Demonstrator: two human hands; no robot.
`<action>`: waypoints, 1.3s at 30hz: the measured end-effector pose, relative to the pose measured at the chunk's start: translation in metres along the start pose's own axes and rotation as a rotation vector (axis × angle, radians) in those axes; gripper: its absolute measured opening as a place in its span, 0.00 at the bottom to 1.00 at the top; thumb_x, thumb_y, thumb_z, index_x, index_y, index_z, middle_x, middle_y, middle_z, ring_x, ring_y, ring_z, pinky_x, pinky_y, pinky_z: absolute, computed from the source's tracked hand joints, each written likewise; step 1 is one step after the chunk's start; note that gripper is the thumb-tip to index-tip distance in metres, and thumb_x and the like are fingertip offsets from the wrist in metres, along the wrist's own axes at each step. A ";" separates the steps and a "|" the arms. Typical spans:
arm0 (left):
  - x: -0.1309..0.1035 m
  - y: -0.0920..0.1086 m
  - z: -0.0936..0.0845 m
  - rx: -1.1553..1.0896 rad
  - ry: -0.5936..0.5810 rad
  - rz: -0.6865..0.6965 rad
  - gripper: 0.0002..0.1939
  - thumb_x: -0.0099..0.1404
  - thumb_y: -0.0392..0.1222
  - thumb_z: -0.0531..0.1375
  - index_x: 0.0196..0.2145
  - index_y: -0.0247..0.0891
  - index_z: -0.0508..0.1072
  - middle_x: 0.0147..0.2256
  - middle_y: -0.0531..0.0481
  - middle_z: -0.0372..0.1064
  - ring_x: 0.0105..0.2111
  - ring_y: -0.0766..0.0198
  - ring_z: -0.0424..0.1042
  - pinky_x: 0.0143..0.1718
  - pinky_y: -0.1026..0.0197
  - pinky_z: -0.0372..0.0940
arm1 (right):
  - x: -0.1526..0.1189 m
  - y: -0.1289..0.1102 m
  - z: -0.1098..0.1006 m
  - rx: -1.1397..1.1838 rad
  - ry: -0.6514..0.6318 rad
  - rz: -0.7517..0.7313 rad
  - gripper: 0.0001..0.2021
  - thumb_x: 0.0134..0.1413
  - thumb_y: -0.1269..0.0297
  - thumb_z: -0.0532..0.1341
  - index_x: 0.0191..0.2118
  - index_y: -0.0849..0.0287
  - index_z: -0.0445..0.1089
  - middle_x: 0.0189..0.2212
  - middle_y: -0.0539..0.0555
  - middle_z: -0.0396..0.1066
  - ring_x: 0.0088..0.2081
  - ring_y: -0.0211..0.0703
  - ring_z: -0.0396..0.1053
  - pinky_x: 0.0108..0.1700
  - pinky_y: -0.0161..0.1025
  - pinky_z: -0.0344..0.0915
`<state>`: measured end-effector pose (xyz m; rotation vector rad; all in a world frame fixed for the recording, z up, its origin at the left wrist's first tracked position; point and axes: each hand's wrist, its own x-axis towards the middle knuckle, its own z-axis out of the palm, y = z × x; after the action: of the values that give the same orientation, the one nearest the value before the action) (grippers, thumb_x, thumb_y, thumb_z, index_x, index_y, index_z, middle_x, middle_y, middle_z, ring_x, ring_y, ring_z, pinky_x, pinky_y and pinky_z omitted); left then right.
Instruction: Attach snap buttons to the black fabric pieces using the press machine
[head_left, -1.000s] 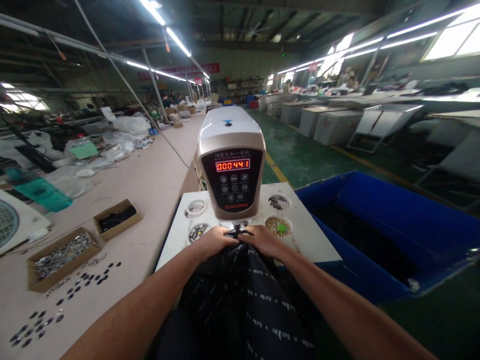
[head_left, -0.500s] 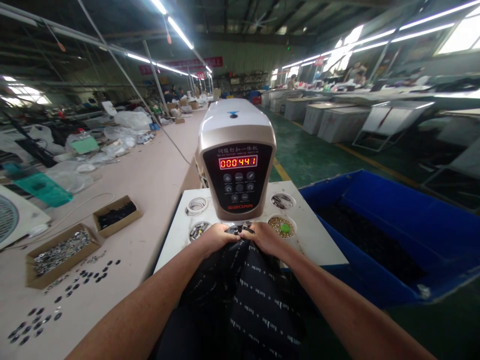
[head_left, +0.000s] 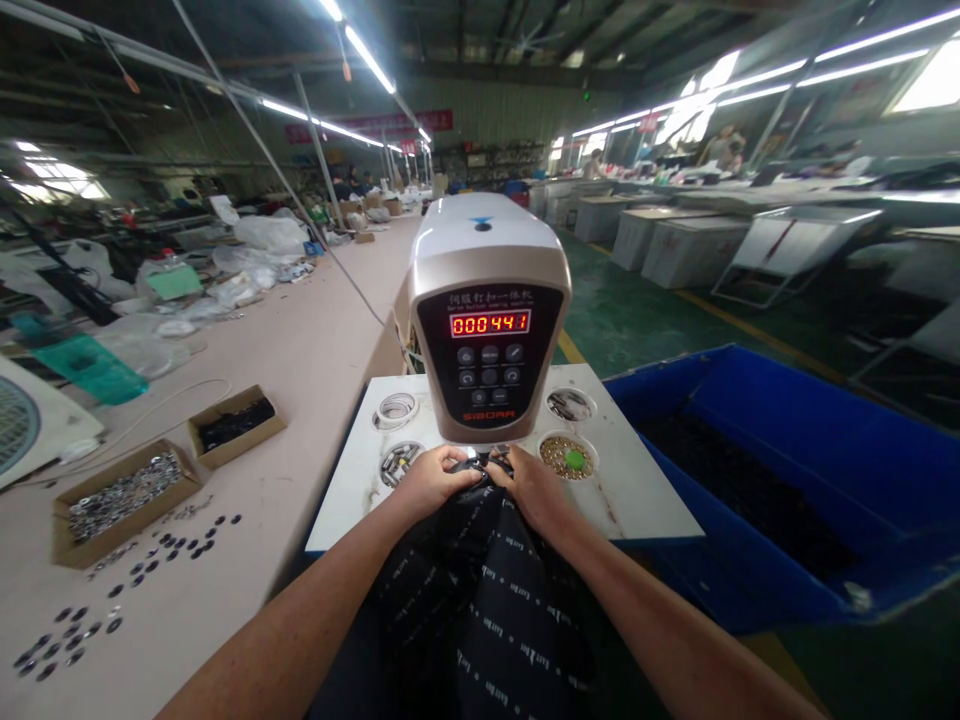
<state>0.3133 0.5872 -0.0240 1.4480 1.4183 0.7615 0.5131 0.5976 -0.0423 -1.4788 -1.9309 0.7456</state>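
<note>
Just below the head of a button fastening machine (head_left: 487,320), both my hands grip a black garment (head_left: 510,610) whose lining carries rows of white lettering. My left hand (head_left: 435,483) pinches its edge on the left side, thumb pointing inward. On the right, my right hand (head_left: 531,485) has its fingers closed on the same edge, close to the other thumb. From there the cloth hangs down toward my lap. The display reads 000441. Whatever lies between my fingertips under the machine head is too small and dark to make out.
The white machine top (head_left: 352,490) has round wells, one with brass-coloured pieces (head_left: 551,455) and a green lump. Left, a long table (head_left: 247,530) bears a box of metal fasteners (head_left: 124,500), a box of black parts (head_left: 234,425) and scattered black discs. A blue bin (head_left: 757,590) stands right.
The view has shifted slightly, so the machine appears a little further right. My hands remain on the garment's edge, with the fingers slightly repositioned. The display number is the same.
</note>
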 end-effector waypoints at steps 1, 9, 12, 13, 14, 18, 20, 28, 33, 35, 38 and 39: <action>-0.002 -0.002 0.001 0.001 0.009 0.020 0.20 0.55 0.51 0.66 0.41 0.36 0.73 0.35 0.49 0.75 0.38 0.57 0.72 0.39 0.60 0.62 | 0.000 0.000 0.001 -0.014 0.005 0.000 0.12 0.61 0.54 0.63 0.46 0.53 0.73 0.41 0.57 0.79 0.44 0.54 0.74 0.44 0.40 0.61; -0.006 -0.006 0.004 -0.067 -0.044 0.115 0.16 0.62 0.49 0.62 0.43 0.36 0.73 0.35 0.50 0.74 0.36 0.60 0.72 0.38 0.61 0.63 | -0.004 -0.006 -0.002 -0.151 -0.073 -0.015 0.13 0.67 0.51 0.57 0.48 0.51 0.72 0.36 0.56 0.78 0.40 0.54 0.75 0.40 0.40 0.58; -0.004 -0.003 0.000 -0.083 -0.079 0.127 0.14 0.61 0.47 0.62 0.39 0.35 0.74 0.34 0.51 0.73 0.36 0.61 0.70 0.38 0.62 0.63 | -0.005 -0.010 -0.005 -0.160 -0.081 -0.016 0.12 0.69 0.54 0.54 0.48 0.51 0.72 0.36 0.56 0.78 0.40 0.52 0.74 0.40 0.39 0.58; -0.004 -0.003 -0.001 -0.089 -0.088 0.125 0.13 0.61 0.47 0.62 0.39 0.35 0.74 0.34 0.51 0.73 0.35 0.61 0.70 0.38 0.62 0.63 | -0.005 -0.011 -0.006 -0.176 -0.079 -0.016 0.13 0.70 0.55 0.53 0.49 0.52 0.72 0.36 0.56 0.78 0.40 0.52 0.74 0.40 0.39 0.58; -0.003 -0.003 -0.002 -0.096 -0.096 0.121 0.13 0.61 0.47 0.62 0.38 0.34 0.74 0.33 0.51 0.73 0.35 0.61 0.70 0.37 0.62 0.63 | -0.005 -0.013 -0.007 -0.199 -0.079 -0.018 0.14 0.70 0.56 0.52 0.50 0.52 0.71 0.37 0.57 0.79 0.40 0.52 0.75 0.40 0.39 0.58; -0.002 -0.006 -0.001 -0.140 -0.118 0.102 0.15 0.60 0.48 0.63 0.39 0.34 0.72 0.33 0.51 0.72 0.34 0.62 0.70 0.37 0.62 0.62 | -0.006 -0.019 -0.009 -0.324 -0.127 0.000 0.16 0.73 0.58 0.47 0.54 0.55 0.69 0.41 0.59 0.79 0.42 0.51 0.75 0.41 0.39 0.59; -0.002 -0.008 0.000 -0.168 -0.127 0.093 0.16 0.60 0.48 0.63 0.41 0.34 0.71 0.34 0.51 0.72 0.35 0.62 0.71 0.38 0.62 0.63 | -0.007 -0.022 -0.010 -0.380 -0.161 -0.006 0.18 0.73 0.58 0.45 0.56 0.55 0.67 0.43 0.58 0.78 0.44 0.50 0.75 0.41 0.38 0.59; -0.002 -0.011 0.002 -0.219 -0.153 0.073 0.20 0.60 0.49 0.64 0.45 0.35 0.69 0.35 0.50 0.73 0.35 0.61 0.72 0.38 0.62 0.64 | -0.010 -0.028 -0.016 -0.391 -0.174 -0.024 0.19 0.74 0.58 0.44 0.58 0.56 0.65 0.43 0.57 0.79 0.44 0.48 0.76 0.40 0.38 0.58; -0.002 -0.014 0.002 -0.187 -0.148 0.064 0.21 0.60 0.51 0.63 0.45 0.36 0.69 0.36 0.50 0.74 0.35 0.61 0.73 0.37 0.62 0.64 | -0.009 -0.029 -0.015 -0.387 -0.178 0.020 0.19 0.74 0.57 0.44 0.58 0.56 0.65 0.45 0.59 0.79 0.45 0.49 0.76 0.41 0.38 0.58; -0.002 -0.014 0.002 -0.151 -0.135 0.068 0.20 0.60 0.51 0.62 0.46 0.36 0.69 0.37 0.49 0.75 0.37 0.60 0.74 0.39 0.61 0.65 | -0.009 -0.027 -0.014 -0.381 -0.176 0.024 0.19 0.74 0.57 0.44 0.57 0.56 0.66 0.45 0.58 0.79 0.45 0.49 0.76 0.41 0.38 0.58; -0.004 -0.011 0.002 -0.047 -0.080 0.083 0.18 0.61 0.50 0.62 0.45 0.37 0.71 0.37 0.48 0.76 0.37 0.58 0.75 0.41 0.58 0.67 | -0.009 -0.024 -0.012 -0.335 -0.142 0.018 0.18 0.73 0.57 0.46 0.52 0.56 0.69 0.43 0.58 0.79 0.44 0.51 0.76 0.40 0.39 0.59; -0.006 -0.008 0.002 0.000 -0.047 0.093 0.17 0.61 0.50 0.62 0.44 0.37 0.72 0.37 0.47 0.77 0.38 0.57 0.75 0.41 0.56 0.67 | -0.009 -0.023 -0.012 -0.309 -0.127 0.015 0.18 0.72 0.57 0.47 0.50 0.56 0.70 0.42 0.58 0.79 0.43 0.51 0.76 0.40 0.39 0.59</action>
<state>0.3113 0.5805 -0.0306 1.5311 1.3234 0.7803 0.5095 0.5847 -0.0183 -1.6622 -2.2112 0.5786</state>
